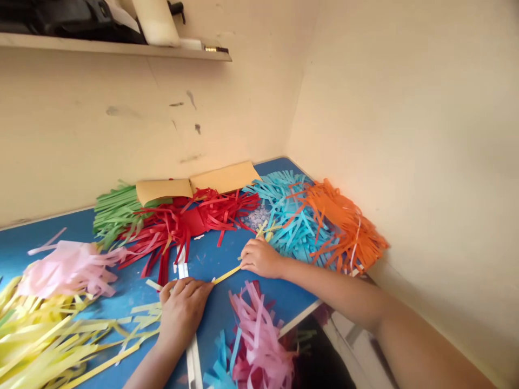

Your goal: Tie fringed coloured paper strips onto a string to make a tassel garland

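A narrow yellow paper strip [227, 274], rolled or folded tight, runs taut between my two hands above the blue tabletop. My right hand [261, 258] pinches its far end, and loose pale yellow fringe [265, 231] sticks out past the fingers. At the near end, my left hand [184, 305] is closed over the strip, knuckles up; its fingertips are partly hidden. Pale yellow fringe ends [148, 313] lie beside the left wrist. Close in front of me is a pink fringed paper bundle [263, 346], with blue strips [222, 359] next to it.
Red fringe [190, 219], green fringe [115, 208], blue fringe [300, 216] and orange fringe [344, 221] line the back of the blue table [214, 251]. Tan paper pieces [225, 177] lean there. Yellow fringe [36, 346] and light pink fringe [67, 267] lie left. A shelf [121, 47] hangs above.
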Action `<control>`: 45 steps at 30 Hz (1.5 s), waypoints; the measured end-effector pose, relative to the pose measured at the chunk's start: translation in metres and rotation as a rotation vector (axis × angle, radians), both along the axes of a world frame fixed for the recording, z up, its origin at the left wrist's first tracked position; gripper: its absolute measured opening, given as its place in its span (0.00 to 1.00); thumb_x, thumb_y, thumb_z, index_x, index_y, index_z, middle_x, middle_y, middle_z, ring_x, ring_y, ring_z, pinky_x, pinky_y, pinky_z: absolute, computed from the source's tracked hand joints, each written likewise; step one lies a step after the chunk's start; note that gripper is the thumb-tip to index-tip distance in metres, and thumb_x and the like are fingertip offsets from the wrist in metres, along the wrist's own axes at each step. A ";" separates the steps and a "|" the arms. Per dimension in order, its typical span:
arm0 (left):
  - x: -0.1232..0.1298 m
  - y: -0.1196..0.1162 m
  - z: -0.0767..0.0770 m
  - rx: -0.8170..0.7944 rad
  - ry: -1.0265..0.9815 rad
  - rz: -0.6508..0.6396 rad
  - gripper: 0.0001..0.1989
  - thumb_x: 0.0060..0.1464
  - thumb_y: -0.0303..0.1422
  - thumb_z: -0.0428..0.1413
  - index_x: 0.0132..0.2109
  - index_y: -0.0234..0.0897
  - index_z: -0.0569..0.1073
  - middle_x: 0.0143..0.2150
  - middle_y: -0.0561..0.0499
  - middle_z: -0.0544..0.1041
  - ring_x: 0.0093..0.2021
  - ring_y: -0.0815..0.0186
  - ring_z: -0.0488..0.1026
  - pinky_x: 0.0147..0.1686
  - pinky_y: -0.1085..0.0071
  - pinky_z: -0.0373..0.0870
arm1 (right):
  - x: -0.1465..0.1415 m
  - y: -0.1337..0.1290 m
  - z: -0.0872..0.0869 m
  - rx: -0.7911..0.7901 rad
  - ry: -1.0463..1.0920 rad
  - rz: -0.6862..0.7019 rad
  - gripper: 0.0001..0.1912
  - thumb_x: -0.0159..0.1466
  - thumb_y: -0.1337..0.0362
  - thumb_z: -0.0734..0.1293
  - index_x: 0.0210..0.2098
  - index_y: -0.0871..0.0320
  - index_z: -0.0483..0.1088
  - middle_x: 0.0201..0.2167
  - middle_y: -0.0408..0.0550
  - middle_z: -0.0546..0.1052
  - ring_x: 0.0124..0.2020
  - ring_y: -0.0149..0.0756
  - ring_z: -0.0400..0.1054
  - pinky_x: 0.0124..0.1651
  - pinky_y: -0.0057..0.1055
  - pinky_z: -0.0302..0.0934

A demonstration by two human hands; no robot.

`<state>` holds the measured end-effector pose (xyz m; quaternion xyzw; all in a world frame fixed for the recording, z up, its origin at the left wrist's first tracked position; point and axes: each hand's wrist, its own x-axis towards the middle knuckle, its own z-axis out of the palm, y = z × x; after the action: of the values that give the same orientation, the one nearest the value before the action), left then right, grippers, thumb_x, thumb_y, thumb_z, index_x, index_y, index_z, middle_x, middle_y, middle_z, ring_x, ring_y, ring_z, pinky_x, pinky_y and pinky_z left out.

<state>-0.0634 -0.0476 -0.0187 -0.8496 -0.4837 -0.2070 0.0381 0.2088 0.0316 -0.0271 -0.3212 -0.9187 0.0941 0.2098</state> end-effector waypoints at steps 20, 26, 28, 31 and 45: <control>0.023 0.021 0.032 -0.109 0.193 -0.099 0.17 0.59 0.25 0.50 0.47 0.50 0.77 0.43 0.52 0.81 0.47 0.58 0.74 0.53 0.55 0.58 | -0.018 -0.006 0.046 0.056 -0.305 0.077 0.09 0.66 0.68 0.63 0.33 0.56 0.75 0.36 0.47 0.79 0.46 0.42 0.62 0.50 0.46 0.46; 0.033 0.016 0.015 0.159 0.186 -0.163 0.13 0.63 0.26 0.49 0.42 0.40 0.78 0.39 0.49 0.82 0.39 0.59 0.76 0.52 0.52 0.59 | -0.027 -0.007 0.033 0.305 -0.336 0.182 0.13 0.68 0.70 0.60 0.32 0.60 0.75 0.33 0.50 0.78 0.42 0.42 0.62 0.51 0.47 0.46; 0.036 0.019 0.013 0.193 0.176 -0.158 0.13 0.64 0.26 0.49 0.40 0.39 0.78 0.37 0.50 0.82 0.36 0.61 0.76 0.51 0.52 0.60 | -0.031 -0.005 0.031 0.248 -0.338 0.145 0.11 0.67 0.67 0.62 0.32 0.60 0.75 0.33 0.50 0.78 0.41 0.42 0.62 0.49 0.46 0.47; 0.039 0.021 0.014 0.231 0.162 -0.137 0.12 0.63 0.26 0.49 0.39 0.38 0.78 0.36 0.50 0.81 0.34 0.62 0.76 0.50 0.54 0.61 | -0.035 -0.003 0.036 0.104 -0.344 0.057 0.10 0.64 0.63 0.64 0.31 0.60 0.76 0.33 0.50 0.79 0.39 0.41 0.64 0.48 0.46 0.47; 0.043 -0.048 0.006 0.284 0.146 0.006 0.14 0.63 0.24 0.48 0.39 0.40 0.78 0.32 0.52 0.79 0.36 0.61 0.74 0.53 0.51 0.59 | -0.090 -0.007 0.067 -0.194 -0.451 0.140 0.11 0.67 0.63 0.64 0.46 0.48 0.77 0.48 0.42 0.80 0.48 0.39 0.71 0.52 0.44 0.52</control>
<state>-0.0201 -0.0959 -0.0132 -0.8468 -0.4482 -0.2108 0.1937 0.1186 0.0245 0.0397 -0.2882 -0.9489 0.1221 -0.0392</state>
